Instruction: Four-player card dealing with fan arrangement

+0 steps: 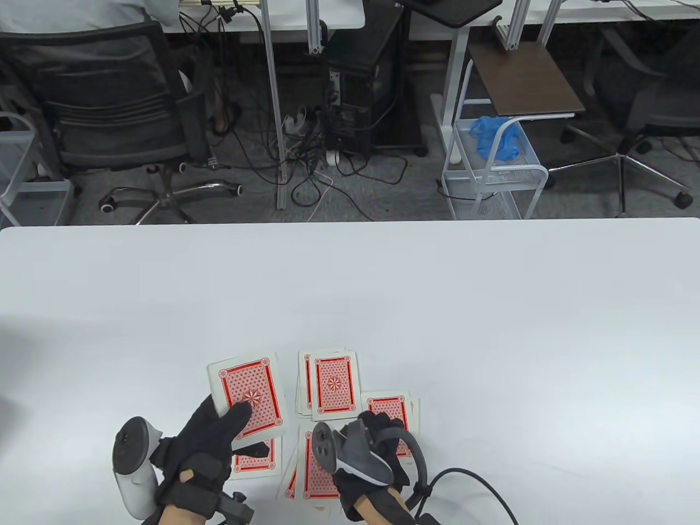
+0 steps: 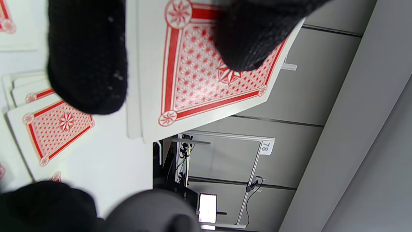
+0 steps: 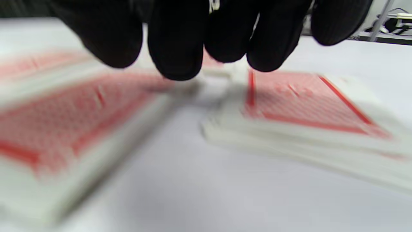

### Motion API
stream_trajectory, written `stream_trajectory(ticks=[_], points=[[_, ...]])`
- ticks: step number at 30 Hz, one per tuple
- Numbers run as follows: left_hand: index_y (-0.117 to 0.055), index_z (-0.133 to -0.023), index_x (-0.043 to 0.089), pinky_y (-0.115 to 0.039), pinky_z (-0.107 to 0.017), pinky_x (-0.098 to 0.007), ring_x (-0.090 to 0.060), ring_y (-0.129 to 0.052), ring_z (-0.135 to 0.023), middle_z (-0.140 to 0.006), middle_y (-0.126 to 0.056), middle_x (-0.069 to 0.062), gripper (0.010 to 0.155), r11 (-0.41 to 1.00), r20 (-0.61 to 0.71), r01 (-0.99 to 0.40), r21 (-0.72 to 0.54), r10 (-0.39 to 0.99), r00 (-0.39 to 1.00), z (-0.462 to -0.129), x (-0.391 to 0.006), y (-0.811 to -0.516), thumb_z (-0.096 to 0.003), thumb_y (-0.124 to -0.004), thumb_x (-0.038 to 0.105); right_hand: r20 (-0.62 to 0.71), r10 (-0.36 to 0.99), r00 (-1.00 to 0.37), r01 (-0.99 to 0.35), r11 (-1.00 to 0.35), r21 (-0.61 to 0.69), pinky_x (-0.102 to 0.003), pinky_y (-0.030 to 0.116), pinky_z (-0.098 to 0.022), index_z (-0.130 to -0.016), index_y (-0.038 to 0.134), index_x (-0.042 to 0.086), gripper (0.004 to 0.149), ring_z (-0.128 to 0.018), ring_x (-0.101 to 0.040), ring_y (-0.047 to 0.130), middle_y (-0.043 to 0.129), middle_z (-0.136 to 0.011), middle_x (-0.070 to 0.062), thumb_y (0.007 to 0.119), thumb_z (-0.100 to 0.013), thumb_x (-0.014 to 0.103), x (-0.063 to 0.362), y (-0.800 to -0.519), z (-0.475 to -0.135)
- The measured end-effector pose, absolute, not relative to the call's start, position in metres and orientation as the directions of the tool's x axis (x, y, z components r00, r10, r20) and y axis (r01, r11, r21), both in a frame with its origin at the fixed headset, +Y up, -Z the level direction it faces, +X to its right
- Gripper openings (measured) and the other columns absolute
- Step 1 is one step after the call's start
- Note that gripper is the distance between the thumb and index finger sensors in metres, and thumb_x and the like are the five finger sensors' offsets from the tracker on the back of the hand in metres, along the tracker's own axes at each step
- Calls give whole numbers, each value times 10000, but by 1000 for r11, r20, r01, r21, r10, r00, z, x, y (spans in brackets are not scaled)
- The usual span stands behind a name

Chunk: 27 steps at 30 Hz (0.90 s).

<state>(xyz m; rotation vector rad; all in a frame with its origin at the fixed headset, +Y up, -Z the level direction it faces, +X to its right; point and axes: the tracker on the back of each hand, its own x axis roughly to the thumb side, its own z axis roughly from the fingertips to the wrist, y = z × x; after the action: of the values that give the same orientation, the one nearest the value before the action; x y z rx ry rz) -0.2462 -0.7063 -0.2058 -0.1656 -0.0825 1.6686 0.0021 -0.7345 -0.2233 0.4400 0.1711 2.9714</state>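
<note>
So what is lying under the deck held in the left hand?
Under the deck held by the left hand, a face-down card lies on the table. How many cards lie there is hidden.

From the right wrist everything is blurred: the card piles [image 3: 309, 106] under the right hand [image 1: 377, 437] show only red smears. That hand covers the near pile [image 1: 317, 465]. The left hand [image 1: 202, 443] hides a card [image 1: 254, 462] beneath its deck [image 1: 249, 396].
</note>
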Motion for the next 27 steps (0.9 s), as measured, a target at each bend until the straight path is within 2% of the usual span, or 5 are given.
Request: stream_trajectory(ticks=[4,7,10,13,27], points=[[-766,-1013,254,-998,-361,-448,-360,-1090,-749,-964,-984,9,490,-83,-77,-976,-204,995,-68,-206,-230,-710,-546,-837,385,294,619,-728,-661,-747,-65,-726,703,-526,-921,800,20,623,-692,-510,915,883,-845,-236,474,-603,445,25,-706,-214],[-764,-1013,261,-1001,-363,-441,-350,-1093,-750,-962,-987,18,490,-79,-94,-964,-255,994,-56,-204,-216,-714,-545,-835,391,349,752,-560,-814,-578,-59,-721,723,-510,-968,771,-7,722,-662,-512,933,899,-832,-236,448,-595,520,30,-694,-210],[-758,-1016,263,-997,-373,-446,-351,-1086,-760,-978,-968,19,490,-222,-145,-926,-306,972,-185,-201,-199,-721,-548,-836,387,399,667,-629,-758,-642,-120,-669,772,-503,-951,733,48,697,-644,-412,950,876,-803,-141,630,-564,619,27,-690,-205],[-756,-1015,266,-1003,-371,-438,-345,-1089,-758,-982,-959,22,491,-222,-152,-930,-292,971,-184,-197,-193,-721,-547,-837,389,418,622,-662,-732,-656,-185,-634,791,-494,-870,743,103,567,-584,-333,953,875,-699,-68,724,-551,571,26,-686,-204],[-773,-1000,273,-1012,-358,-429,-331,-1107,-738,-955,-987,34,490,-73,-60,-967,-243,996,-60,-201,-205,-717,-532,-863,389,460,353,-815,-532,-770,-351,-635,780,-507,-815,794,103,445,-566,-322,955,905,-645,-60,762,-549,458,22,-668,-197]])
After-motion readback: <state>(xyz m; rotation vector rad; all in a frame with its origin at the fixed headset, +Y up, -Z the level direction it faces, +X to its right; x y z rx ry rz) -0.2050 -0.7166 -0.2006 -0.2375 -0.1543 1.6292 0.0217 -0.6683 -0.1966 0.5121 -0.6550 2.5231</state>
